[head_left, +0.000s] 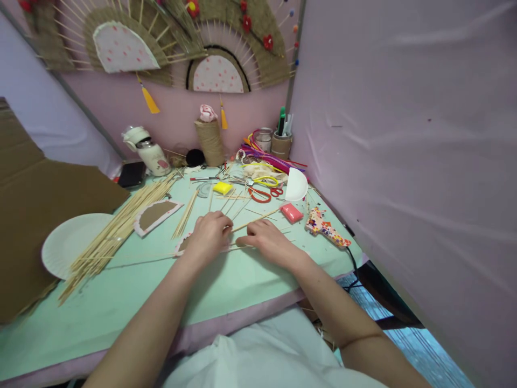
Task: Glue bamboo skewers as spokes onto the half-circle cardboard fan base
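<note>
My left hand [210, 233] is closed, its fingertips at the near end of a thin bamboo stick [264, 216] that slants up to the right. Beneath that hand lies a cardboard piece with a pale, pink-spotted edge [184, 244], mostly covered. Curled fingers of my right hand [267, 241] are at the same stick; its thumb side points toward the left hand. Another long stick [149, 255] runs out left from under the cardboard piece. The exact contact between fingertips and sticks is partly hidden.
Left are a bamboo stick bundle [121, 229], a paper plate [54, 245], a half-round cardboard piece [155, 215] and a large cardboard sheet [40, 215]. Scissors [260, 195], yellow packet [222, 187], pink packet [291, 213] and a floral-patterned corded tool [325, 227] lie beyond and right.
</note>
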### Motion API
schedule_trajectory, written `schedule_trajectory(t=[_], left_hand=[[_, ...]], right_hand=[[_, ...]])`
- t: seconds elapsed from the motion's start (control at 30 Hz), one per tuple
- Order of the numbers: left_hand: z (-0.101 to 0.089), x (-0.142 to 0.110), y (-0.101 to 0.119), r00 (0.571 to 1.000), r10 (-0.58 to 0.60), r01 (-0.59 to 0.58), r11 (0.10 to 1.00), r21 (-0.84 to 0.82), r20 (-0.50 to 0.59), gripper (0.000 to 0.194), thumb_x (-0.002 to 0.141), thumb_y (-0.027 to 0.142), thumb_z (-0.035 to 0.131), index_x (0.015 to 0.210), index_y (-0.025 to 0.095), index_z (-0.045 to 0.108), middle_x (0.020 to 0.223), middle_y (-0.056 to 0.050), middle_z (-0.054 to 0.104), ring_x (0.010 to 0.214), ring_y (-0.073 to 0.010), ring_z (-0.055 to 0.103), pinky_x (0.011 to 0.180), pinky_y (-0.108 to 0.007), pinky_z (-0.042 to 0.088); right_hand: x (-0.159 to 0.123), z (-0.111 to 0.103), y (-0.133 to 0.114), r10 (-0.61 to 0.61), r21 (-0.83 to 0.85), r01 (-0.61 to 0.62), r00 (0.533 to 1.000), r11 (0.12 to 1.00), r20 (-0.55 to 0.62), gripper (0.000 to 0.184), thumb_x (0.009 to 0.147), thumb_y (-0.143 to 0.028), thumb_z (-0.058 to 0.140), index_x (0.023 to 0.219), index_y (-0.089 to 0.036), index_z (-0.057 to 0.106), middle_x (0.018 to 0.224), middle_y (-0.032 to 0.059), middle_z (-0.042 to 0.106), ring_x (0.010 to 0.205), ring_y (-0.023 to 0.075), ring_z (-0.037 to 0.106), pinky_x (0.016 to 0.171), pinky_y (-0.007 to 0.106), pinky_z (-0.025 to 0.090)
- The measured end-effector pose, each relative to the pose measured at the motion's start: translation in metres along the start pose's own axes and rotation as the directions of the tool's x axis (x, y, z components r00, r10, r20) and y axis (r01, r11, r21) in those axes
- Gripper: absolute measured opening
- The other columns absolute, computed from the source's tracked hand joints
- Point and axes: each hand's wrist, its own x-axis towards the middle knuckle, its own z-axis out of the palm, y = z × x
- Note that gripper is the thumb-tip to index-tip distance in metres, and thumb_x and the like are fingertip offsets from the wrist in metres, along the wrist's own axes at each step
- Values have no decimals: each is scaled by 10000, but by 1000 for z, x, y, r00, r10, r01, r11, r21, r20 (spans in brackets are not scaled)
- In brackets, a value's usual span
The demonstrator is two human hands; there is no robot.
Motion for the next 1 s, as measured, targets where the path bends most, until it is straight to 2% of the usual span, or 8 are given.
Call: schedule_trajectory(t=[0.13,0.27,0.63,0.73,0.83,1.0], left_hand=[[10,10,12,999,7,-12,995,99,53,273,864,204,466,842,188,737,891,-104,702,903,-250,633,762,-361,437],[13,11,14,997,14,-27,984,177,75,261,868,183,460,823,170,716,856,-109,693,859,-247,638,727,-349,430],[13,9,14,994,-28,6,977,213,101,258,862,121,438,770,161,675,825,-112,669,816,-242,624,675,-328,418],[12,6,14,994,-38,19,984,176,105,256,866,138,434,778,164,674,835,-102,669,799,-226,620,654,-314,403],[11,2,15,987,-42,28,995,95,156,249,841,126,432,762,172,663,838,-79,668,749,-200,606,612,-297,364],[14,2,13,979,-6,7,1000,-1,202,249,802,112,425,727,179,653,815,-65,664,723,-182,586,604,-284,333]], right_hand=[[0,0,0,-4,-17,4,1000,1000,3,278,969,-198,549,1187,-300,689,885,31,537,903,183,457,866,318,318],[0,0,0,-3,-33,4,1000,999,10,278,968,-201,554,1188,-301,690,886,29,539,900,182,459,869,315,316],[1,-1,0,-1,-33,2,1000,999,18,266,964,-203,563,1178,-289,695,878,27,535,922,184,466,889,319,317],[1,-3,-2,4,-30,-4,1000,1000,19,283,964,-191,558,1192,-291,693,878,28,538,909,183,464,893,323,320],[0,-3,-2,12,-22,-11,1000,1000,16,316,974,-184,537,1226,-313,677,888,29,541,925,186,465,906,326,317],[0,-1,-1,11,-2,-11,1000,1000,27,329,984,-181,515,1235,-331,667,905,28,545,942,181,469,924,327,305]])
